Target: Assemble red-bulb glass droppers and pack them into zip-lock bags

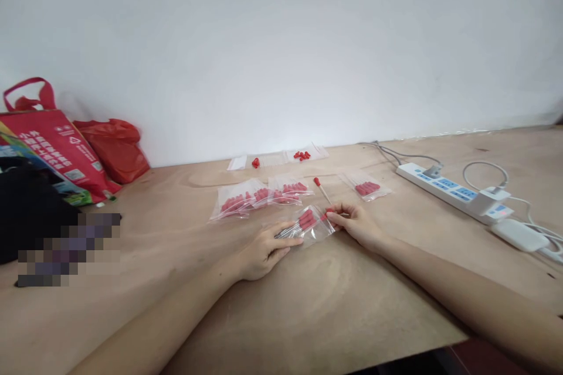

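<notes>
My left hand [268, 249] is closed on a small clear zip bag [323, 232] that holds several droppers with red rubber bulbs [307, 220]. The thin stems point back toward the left fingers. At the bag's mouth, my right hand [352, 222] pinches the red bulb of another dropper [329, 211]; its stem is hard to make out against the plastic. Just beyond the right fingers lies a loose dropper [317, 181], bulb end away from me. Filled bags of droppers [235, 202] lie overlapping behind the left hand, and one more filled bag [367, 187] rests to the right.
At the wall lie loose red bulbs [302, 156] and clear thin tubes [272, 159] on plastic bags. A white power strip [448, 190] with a charger and cables stands on the right. Red bags [57, 152] and a black item [30, 205] occupy the left side.
</notes>
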A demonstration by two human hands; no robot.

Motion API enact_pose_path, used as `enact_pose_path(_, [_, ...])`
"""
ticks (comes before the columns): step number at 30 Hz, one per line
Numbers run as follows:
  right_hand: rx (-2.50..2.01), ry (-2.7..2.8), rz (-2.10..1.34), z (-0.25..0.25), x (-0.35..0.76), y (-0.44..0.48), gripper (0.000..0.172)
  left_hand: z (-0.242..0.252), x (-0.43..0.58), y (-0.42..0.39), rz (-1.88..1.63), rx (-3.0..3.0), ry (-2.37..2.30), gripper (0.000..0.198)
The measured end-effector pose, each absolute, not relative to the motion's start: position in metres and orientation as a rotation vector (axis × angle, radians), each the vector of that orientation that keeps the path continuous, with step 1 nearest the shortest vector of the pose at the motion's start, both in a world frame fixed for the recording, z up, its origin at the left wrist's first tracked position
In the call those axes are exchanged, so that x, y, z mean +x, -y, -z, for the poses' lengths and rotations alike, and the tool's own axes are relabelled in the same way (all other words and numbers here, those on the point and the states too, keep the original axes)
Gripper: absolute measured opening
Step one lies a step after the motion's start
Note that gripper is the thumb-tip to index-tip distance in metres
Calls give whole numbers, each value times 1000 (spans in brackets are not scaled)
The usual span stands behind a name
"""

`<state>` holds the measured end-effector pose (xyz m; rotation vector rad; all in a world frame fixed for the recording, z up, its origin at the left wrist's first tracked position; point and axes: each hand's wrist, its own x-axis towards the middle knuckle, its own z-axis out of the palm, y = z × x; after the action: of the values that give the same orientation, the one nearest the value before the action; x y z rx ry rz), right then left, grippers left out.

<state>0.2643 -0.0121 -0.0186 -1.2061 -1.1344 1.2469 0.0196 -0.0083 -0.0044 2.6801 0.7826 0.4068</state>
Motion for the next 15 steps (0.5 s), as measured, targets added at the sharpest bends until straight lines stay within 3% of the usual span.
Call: enact_pose_path(15, [-1344,1477,-1081,15,271,1,30,1,20,10,-452,2710,-689,34])
